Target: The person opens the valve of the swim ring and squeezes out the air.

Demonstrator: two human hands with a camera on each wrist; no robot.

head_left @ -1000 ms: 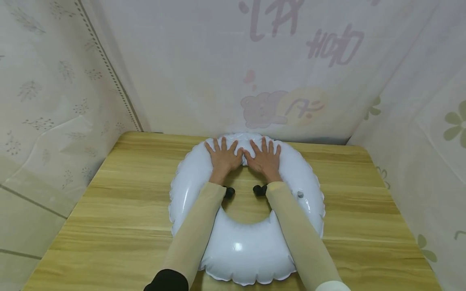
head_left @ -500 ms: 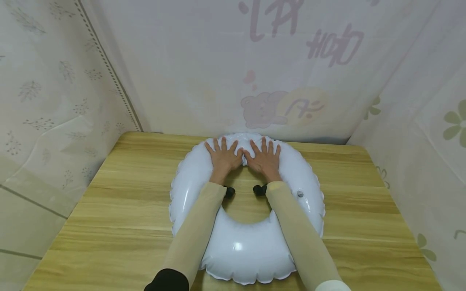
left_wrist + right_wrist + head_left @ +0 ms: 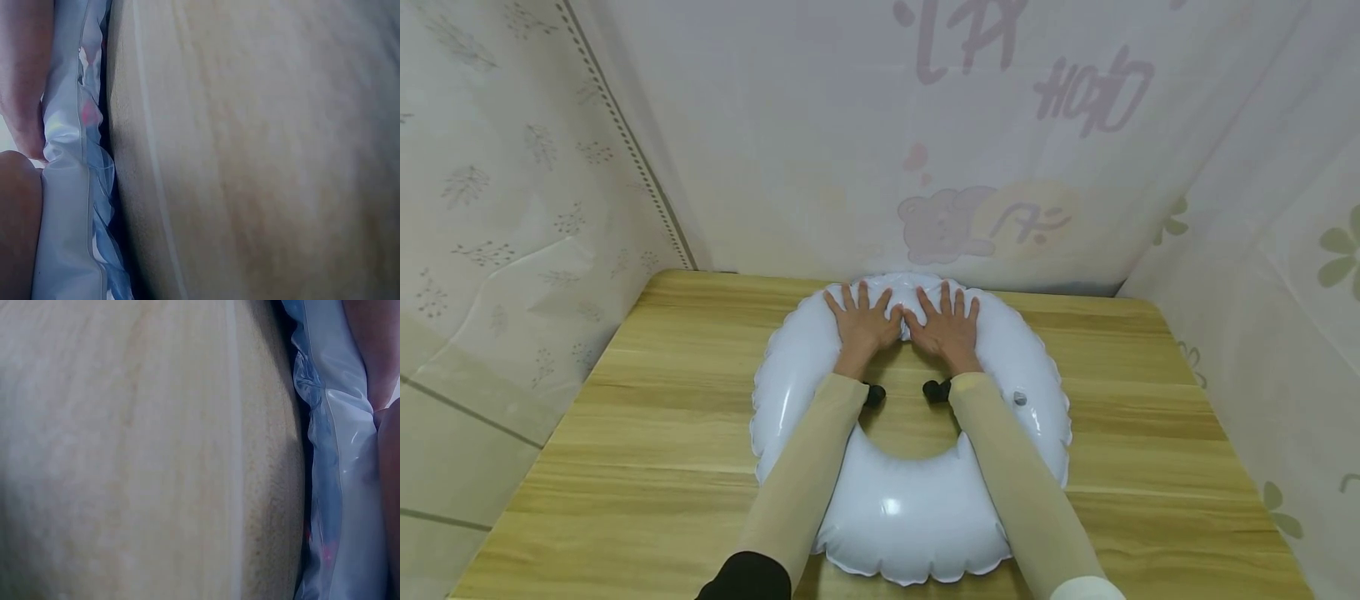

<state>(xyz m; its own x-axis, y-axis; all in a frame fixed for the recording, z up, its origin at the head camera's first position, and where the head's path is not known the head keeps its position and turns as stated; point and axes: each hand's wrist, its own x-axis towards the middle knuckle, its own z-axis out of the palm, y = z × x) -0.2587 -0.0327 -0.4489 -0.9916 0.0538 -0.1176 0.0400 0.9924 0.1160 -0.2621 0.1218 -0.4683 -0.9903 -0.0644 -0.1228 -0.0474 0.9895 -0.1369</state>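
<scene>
Fingers (image 3: pixel 946 301) spread on white ring (image 3: pixel 898 521); purple lettering (image 3: pixel 1093 92) behind, barely legible.

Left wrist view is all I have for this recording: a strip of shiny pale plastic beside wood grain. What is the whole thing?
Observer: The head view shows a white inflated ring lying on a wooden table.
Operator: Where is the right hand?
Observer: It rests, spread out, on the far part of the ring, close beside the left hand.
Operator: Is there anything on the ring's right side?
Observer: Yes, a small grey knob, just to the right of the right sleeve.
</scene>
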